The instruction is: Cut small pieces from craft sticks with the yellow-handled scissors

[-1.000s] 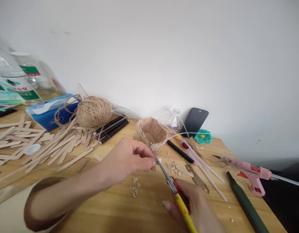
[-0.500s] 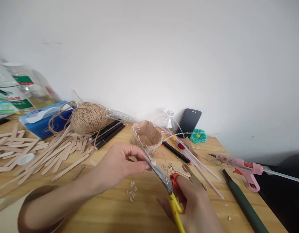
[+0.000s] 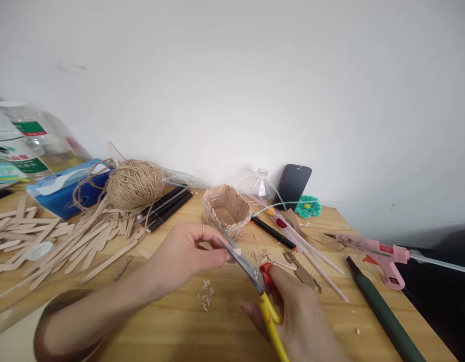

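Observation:
In the middle of the view, my left hand (image 3: 190, 249) pinches a small pale piece of wooden stick (image 3: 235, 251), mostly hidden by the fingers. My right hand (image 3: 292, 306) grips scissors (image 3: 251, 274) with yellow and red handles. Their blades are parted around the wooden piece. Just behind the fingertips stands a small basket (image 3: 226, 206) of wooden pieces, with glittery silver cord about it. Several cut wood chips (image 3: 205, 295) lie on the table below my left hand, and more wood scraps (image 3: 270, 257) lie beyond the scissors.
Loose craft sticks (image 3: 92, 236), a twine ball (image 3: 136, 185) and a blue tissue pack (image 3: 70, 188) crowd the left. A phone (image 3: 292, 186), a green flower (image 3: 308, 206), a pink glue gun (image 3: 383, 254) and a dark green tool (image 3: 383, 311) are right. A wall rises behind.
The scissors and my right hand have shifted very slightly left, with the blades still at the wooden piece. The whole view has moved a little.

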Demonstrator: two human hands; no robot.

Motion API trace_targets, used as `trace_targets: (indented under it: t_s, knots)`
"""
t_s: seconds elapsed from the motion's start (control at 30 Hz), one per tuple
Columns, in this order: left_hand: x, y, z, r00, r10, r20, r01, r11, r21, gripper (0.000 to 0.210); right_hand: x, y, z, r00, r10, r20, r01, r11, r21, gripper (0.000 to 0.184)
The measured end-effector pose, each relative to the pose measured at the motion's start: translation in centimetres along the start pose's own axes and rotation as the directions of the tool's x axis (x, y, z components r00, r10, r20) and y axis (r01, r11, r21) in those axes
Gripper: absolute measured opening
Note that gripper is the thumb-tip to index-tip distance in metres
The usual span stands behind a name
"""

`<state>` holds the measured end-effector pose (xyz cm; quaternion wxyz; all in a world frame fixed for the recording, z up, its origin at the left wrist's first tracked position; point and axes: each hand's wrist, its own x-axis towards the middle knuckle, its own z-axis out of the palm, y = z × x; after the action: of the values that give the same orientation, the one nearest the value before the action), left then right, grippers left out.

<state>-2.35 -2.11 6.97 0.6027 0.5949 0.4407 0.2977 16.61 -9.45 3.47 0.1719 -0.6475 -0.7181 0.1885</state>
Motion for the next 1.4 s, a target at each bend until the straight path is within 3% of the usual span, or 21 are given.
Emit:
trace_targets:
  t_s: [0.53,0.9,1.0,1.13,1.3,1.4]
  knots:
    - [0.0,0.0,0.3,0.998,-0.048,-0.026,0.046,0.996,-0.081,0.010,-0.4,-0.1,0.1,0.996,0.004,-0.088,-0.008,0.999,-0.039,0.034]
    - [0.1,0.0,0.3,0.998,-0.063,-0.016,0.060,0.986,-0.159,0.010,-0.4,0.8,0.7,0.976,-0.110,-0.186,0.090,0.990,-0.112,0.036]
    - [0.1,-0.1,0.3,0.998,-0.055,-0.022,0.051,0.988,-0.146,0.007,-0.4,0.7,0.7,0.978,-0.079,-0.191,0.055,0.990,-0.127,0.038]
    - [0.2,-0.1,0.1,0.998,-0.067,0.007,0.067,0.985,-0.162,0.005,-0.2,0.0,0.1,0.994,-0.005,-0.111,-0.001,0.999,-0.051,0.038]
    - [0.1,0.2,-0.2,0.996,-0.084,0.015,0.085,0.980,-0.182,0.003,0.4,0.4,-0.6,0.990,-0.017,0.140,-0.017,0.970,0.241,0.035]
    - [0.1,0.2,-0.3,0.995,-0.092,0.035,0.096,0.983,-0.157,0.005,0.6,1.2,-0.6,0.984,0.014,0.175,-0.088,0.904,0.418,0.041]
